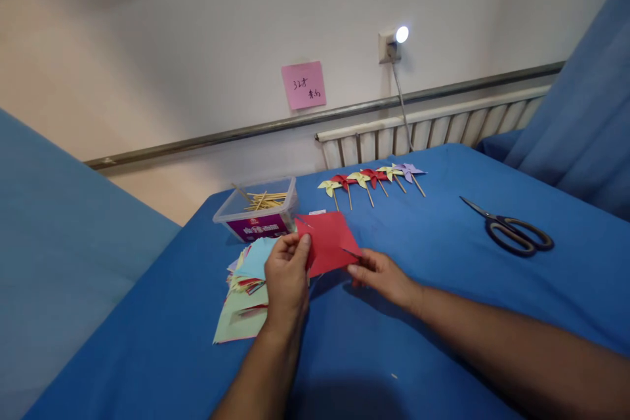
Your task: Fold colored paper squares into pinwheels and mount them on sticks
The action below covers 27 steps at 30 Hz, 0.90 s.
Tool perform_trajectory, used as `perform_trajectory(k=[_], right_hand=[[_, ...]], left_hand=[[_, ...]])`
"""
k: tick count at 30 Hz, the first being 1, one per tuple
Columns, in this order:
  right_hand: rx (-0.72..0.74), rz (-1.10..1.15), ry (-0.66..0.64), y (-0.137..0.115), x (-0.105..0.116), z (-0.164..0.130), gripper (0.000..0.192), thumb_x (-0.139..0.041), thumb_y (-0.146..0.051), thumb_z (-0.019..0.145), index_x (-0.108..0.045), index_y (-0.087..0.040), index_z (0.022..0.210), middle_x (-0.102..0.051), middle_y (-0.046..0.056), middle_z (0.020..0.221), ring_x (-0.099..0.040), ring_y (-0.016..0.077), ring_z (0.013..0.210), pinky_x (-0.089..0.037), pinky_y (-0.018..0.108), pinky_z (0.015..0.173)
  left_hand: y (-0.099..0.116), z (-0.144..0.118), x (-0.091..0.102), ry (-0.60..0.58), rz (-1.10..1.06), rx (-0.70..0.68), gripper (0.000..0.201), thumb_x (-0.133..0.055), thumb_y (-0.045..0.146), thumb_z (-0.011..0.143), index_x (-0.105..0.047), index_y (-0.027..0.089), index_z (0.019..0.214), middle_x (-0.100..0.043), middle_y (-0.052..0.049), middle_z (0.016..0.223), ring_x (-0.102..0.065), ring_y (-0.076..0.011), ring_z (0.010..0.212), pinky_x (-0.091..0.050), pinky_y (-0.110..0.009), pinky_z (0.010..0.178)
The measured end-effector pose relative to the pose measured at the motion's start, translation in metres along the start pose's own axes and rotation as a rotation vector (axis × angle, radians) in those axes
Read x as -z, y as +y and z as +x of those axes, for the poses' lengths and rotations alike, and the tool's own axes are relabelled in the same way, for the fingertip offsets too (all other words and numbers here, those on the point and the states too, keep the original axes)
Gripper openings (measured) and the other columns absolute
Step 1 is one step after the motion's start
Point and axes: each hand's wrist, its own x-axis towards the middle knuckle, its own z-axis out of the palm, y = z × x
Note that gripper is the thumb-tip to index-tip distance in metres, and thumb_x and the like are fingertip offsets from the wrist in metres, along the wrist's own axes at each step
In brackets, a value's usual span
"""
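Under my left hand (287,281) the near edge of the red paper (329,241) is covered, and the same hand and forearm hide the right part of the paper stack (245,289) beside it; my right hand (378,273) hides its own fingertips behind the sheet's corner. Both my forearms run off the bottom edge of the view. Beyond the hands, the writing on the pink note (304,84) and the print on the plastic box (257,210) of sticks are too small for me to read.
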Motion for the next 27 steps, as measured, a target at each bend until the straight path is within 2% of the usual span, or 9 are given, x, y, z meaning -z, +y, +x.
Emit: perform_trajectory(k=[3, 6, 8, 14, 19, 27], right_hand=[[-0.046, 0.27, 0.017, -0.011, 0.002, 0.002, 0.041, -0.067, -0.055, 0.079, -0.066, -0.017, 0.095, -0.067, 0.003, 0.077, -0.061, 0.0144, 0.065, -0.045, 0.028, 0.062], [-0.067, 0.446, 0.082, -0.015, 0.002, 0.004, 0.041, -0.076, -0.05, 0.073, -0.068, -0.017, 0.096, -0.071, 0.005, 0.086, -0.065, 0.0167, 0.075, -0.049, 0.032, 0.076], [-0.064, 0.473, 0.127, -0.014, 0.002, 0.005, 0.04, -0.08, -0.046, 0.068, -0.07, -0.016, 0.093, -0.073, 0.005, 0.086, -0.066, 0.018, 0.076, -0.049, 0.035, 0.081], [-0.059, 0.443, 0.216, -0.006, 0.006, 0.009, 0.039, -0.082, -0.046, 0.065, -0.071, -0.017, 0.089, -0.073, 0.003, 0.082, -0.065, 0.0182, 0.071, -0.049, 0.036, 0.078], [-0.068, 0.434, 0.228, -0.004, 0.006, 0.01, 0.037, -0.083, -0.044, 0.065, -0.071, -0.017, 0.087, -0.073, 0.003, 0.081, -0.065, 0.0176, 0.07, -0.049, 0.034, 0.075], [-0.057, 0.424, 0.222, -0.006, 0.006, 0.01, 0.041, -0.084, -0.044, 0.062, -0.07, -0.019, 0.091, -0.073, 0.003, 0.087, -0.067, 0.0202, 0.076, -0.05, 0.038, 0.082]], left_hand=[[-0.011, -0.008, -0.01, -0.114, -0.123, 0.163, 0.034, -0.082, 0.035, 0.061, -0.062, 0.016, 0.082, -0.068, 0.001, 0.073, -0.062, -0.0111, 0.062, -0.05, -0.024, 0.065], [-0.018, -0.013, -0.013, -0.165, -0.141, 0.247, 0.034, -0.083, 0.033, 0.06, -0.063, 0.015, 0.08, -0.069, 0.0, 0.072, -0.063, -0.0116, 0.062, -0.051, -0.025, 0.065], [-0.022, -0.015, -0.014, -0.193, -0.158, 0.286, 0.033, -0.083, 0.033, 0.061, -0.064, 0.015, 0.081, -0.071, -0.002, 0.074, -0.065, -0.0134, 0.065, -0.052, -0.027, 0.069], [-0.03, -0.018, -0.016, -0.35, -0.145, 0.384, 0.04, -0.081, 0.035, 0.066, -0.07, 0.013, 0.097, -0.076, -0.01, 0.09, -0.071, -0.0223, 0.08, -0.054, -0.034, 0.078], [-0.033, -0.017, -0.015, -0.313, -0.113, 0.379, 0.04, -0.083, 0.036, 0.063, -0.072, 0.013, 0.094, -0.076, -0.01, 0.088, -0.071, -0.0225, 0.077, -0.054, -0.035, 0.078], [-0.039, -0.014, -0.014, -0.278, -0.096, 0.378, 0.038, -0.084, 0.036, 0.061, -0.071, 0.013, 0.089, -0.076, -0.009, 0.087, -0.07, -0.0199, 0.071, -0.054, -0.033, 0.073]])
